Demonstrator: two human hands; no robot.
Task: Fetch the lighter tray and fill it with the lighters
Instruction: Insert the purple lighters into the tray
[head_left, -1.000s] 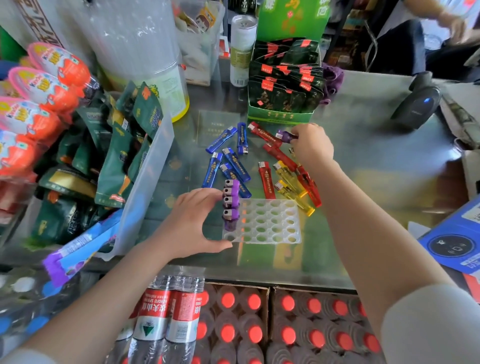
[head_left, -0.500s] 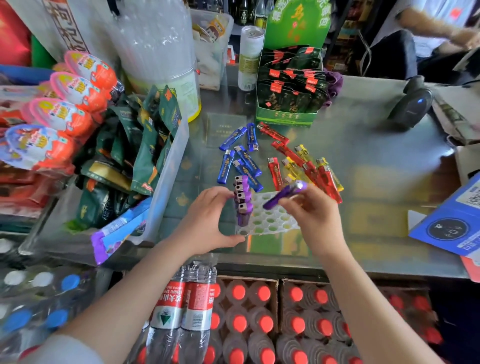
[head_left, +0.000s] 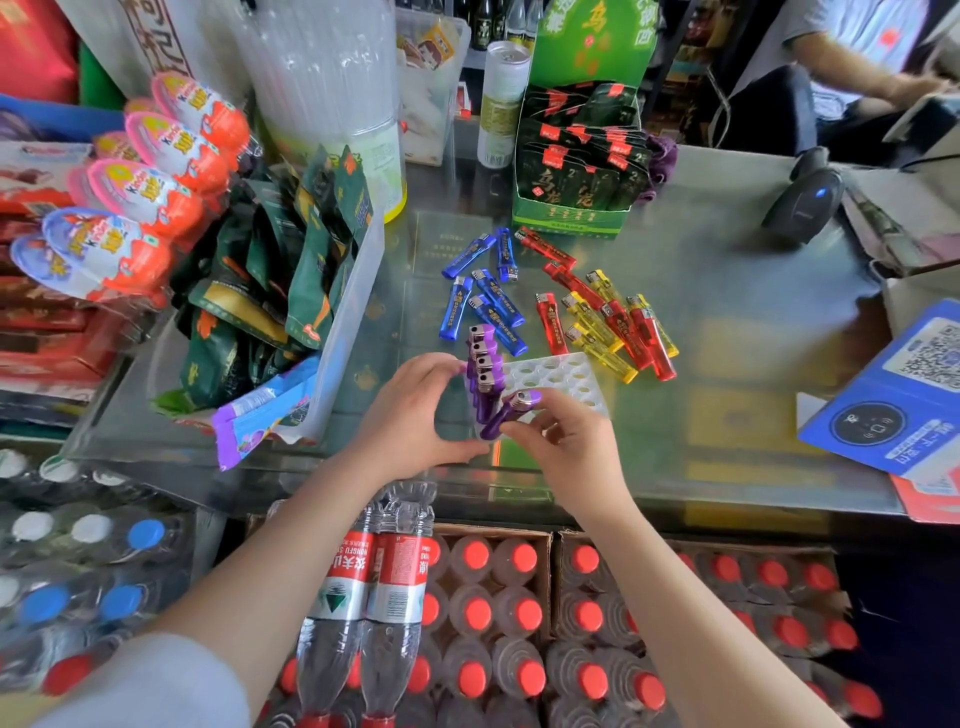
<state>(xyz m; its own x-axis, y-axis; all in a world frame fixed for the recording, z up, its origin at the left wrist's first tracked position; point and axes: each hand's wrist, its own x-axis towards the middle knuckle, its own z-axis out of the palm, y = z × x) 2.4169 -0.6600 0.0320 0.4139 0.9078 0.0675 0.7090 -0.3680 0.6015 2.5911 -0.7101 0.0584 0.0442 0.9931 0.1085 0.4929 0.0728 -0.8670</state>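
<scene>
— Head view, nearest first: what do the fingers hold?

— Right hand (head_left: 569, 447) pinches a purple lighter (head_left: 509, 413) between thumb and fingertips, tilted, metal cap up and to the right, its base low over the near left corner of the lighter tray (head_left: 563, 376). Left hand (head_left: 415, 415) cups the tray's left edge; its fingers (head_left: 441, 366) curl against the edge beside the row, thumb along the near side, grasping the tray.

— And the tray itself?

— White, full of round holes, flat on the glass desk (head_left: 727, 322) directly between the two hands. A row of purple lighters (head_left: 483, 364) stands upright in its left column, just beyond the tilted one; the other holes I can see are bare.

— Beyond the fingers?

— Loose lighters lie on the desk just past the tray: blue lighters (head_left: 485, 291) straight ahead and slightly left, red lighters (head_left: 618, 317) and yellow lighters (head_left: 597, 322) mixed together ahead to the right, some overlapping. Farther still stands a green display box (head_left: 571, 218) of dark packets, and far right a black barcode scanner (head_left: 805, 200).
</scene>
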